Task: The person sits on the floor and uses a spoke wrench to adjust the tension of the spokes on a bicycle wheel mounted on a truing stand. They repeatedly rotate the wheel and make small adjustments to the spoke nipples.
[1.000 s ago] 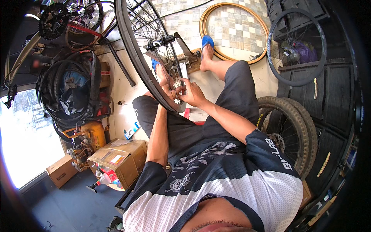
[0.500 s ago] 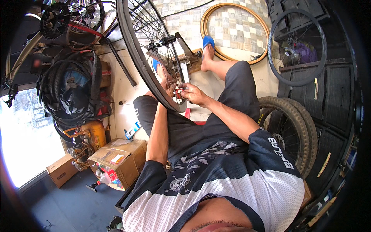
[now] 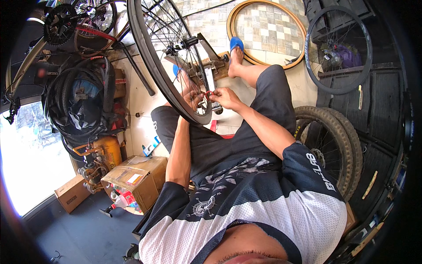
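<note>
A black-rimmed bicycle wheel (image 3: 154,75) with dark spokes stands upright in front of me, its hub (image 3: 173,49) held in a metal truing stand (image 3: 207,47). Low on the wheel, my right hand (image 3: 226,98) pinches a small red ring-shaped spoke wrench (image 3: 209,93) by the rim's right side. My left hand (image 3: 191,98) is partly behind spokes and rim, its fingers closed beside the spokes close to the wrench; what they hold is hidden. The stand rests on a wooden base (image 3: 223,71) between my feet.
Tan tyres (image 3: 230,33) lie on the floor ahead. A wheel (image 3: 309,53) leans far right, with knobby tyres (image 3: 347,145) beside my right leg. Left are hanging black tyres (image 3: 59,94), an orange compressor (image 3: 107,150) and a cardboard box (image 3: 147,181).
My right hand has moved slightly right and up, and the red wrench shows more plainly between the hands. My left hand stays by the spokes.
</note>
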`<state>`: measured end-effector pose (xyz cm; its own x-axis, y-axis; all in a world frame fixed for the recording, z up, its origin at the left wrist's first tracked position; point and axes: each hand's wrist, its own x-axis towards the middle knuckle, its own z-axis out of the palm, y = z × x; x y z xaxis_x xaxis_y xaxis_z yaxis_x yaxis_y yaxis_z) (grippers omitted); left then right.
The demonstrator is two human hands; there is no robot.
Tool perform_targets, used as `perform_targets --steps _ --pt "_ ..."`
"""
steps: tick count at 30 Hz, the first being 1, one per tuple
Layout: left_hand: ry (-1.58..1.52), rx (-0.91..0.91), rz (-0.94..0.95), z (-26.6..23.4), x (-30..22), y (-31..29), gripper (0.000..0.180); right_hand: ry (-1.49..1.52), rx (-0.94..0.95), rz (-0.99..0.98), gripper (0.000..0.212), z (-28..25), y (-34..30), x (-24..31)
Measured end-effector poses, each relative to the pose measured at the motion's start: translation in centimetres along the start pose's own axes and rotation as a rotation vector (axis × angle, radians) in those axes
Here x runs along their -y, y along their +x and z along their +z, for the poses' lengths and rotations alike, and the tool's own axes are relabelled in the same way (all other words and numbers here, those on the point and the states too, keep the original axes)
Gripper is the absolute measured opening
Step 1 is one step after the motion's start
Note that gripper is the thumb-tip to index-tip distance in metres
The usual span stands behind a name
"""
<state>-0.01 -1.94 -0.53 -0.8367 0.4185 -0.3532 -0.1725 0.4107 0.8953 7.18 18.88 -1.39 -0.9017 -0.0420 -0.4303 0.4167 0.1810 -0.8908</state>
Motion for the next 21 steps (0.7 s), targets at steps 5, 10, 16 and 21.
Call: perform_targets --steps 5,10,16,21 --pt "-0.194 0.043 -0.020 0.5 -1.9 -0.8 0.033 0.107 0.018 -0.081 0.033 1.8 1.2 -2.0" --pt "-0.187 0.049 0.030 0.0 -1.2 -0.7 0.031 0.195 0.180 -0.161 0.032 2.3 2.1 -2.6" --pt "-0.021 0.031 -0.019 -0.4 -2.0 -0.6 0.032 0.038 0.114 -0.155 0.042 1.0 -0.8 1.7" --pt "-0.104 0.038 -0.003 -0.5 -1.3 -0.5 0.034 -0.059 0.044 -0.184 0.042 1.3 -1.5 2.6"
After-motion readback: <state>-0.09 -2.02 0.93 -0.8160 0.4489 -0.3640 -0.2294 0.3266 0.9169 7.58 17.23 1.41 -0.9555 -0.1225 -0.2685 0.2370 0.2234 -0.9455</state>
